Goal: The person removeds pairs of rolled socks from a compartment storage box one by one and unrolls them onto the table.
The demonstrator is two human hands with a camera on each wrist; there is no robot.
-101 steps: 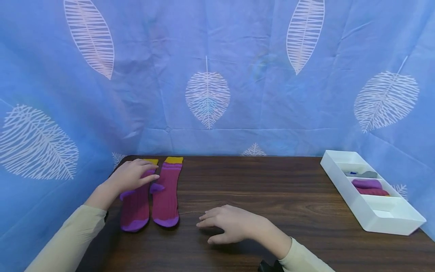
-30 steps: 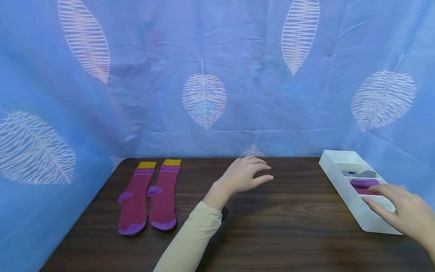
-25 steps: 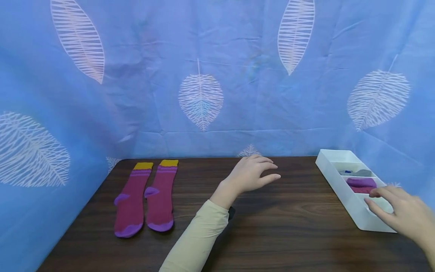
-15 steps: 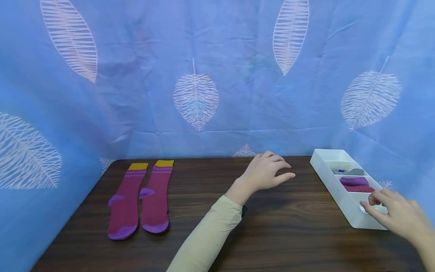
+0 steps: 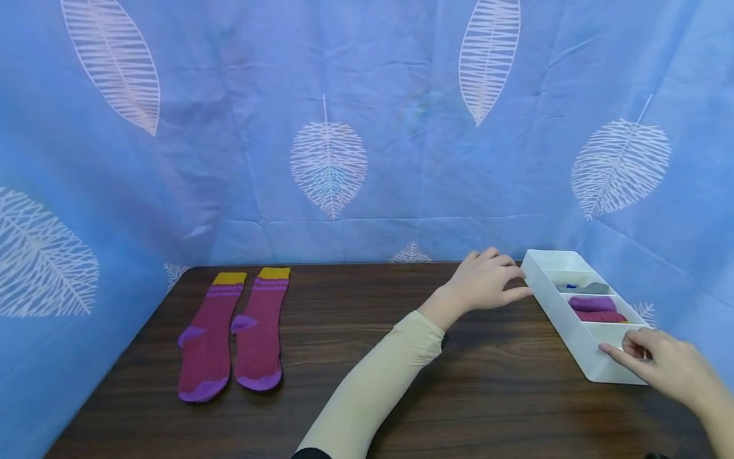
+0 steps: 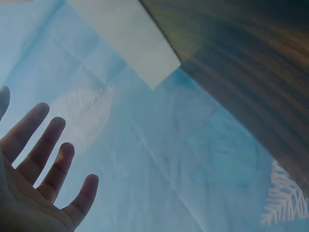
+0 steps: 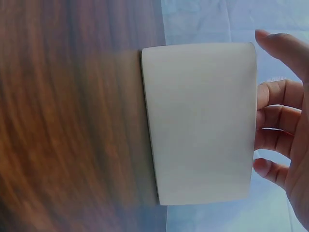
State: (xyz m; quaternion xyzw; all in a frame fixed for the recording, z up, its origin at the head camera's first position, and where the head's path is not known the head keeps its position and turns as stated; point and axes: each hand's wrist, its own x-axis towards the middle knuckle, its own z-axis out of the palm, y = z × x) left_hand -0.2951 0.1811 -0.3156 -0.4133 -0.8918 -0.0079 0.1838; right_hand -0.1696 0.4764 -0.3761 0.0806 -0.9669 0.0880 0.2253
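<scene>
My left hand reaches to the far left wall of a white divided box, its fingers spread and holding nothing. Contact with the wall cannot be told; the left wrist view shows a gap between the fingers and the box. At the box's near end is my right hand, fingers loosely bent over the rim and thumb by the left corner. No pinch on the box is plain in the right wrist view. Inside lie a purple and maroon folded bundle and a grey folded item with a blue mark.
Two maroon socks with purple heels and toes and yellow cuffs, a left sock and a right sock, lie flat on the left of the dark wooden table. A blue leaf-print curtain hangs behind the table.
Both hands have left the sock side and middle of the table for the box. Lately my left hand moves right to its far wall, while my right lowers onto its near end. The socks stay put.
</scene>
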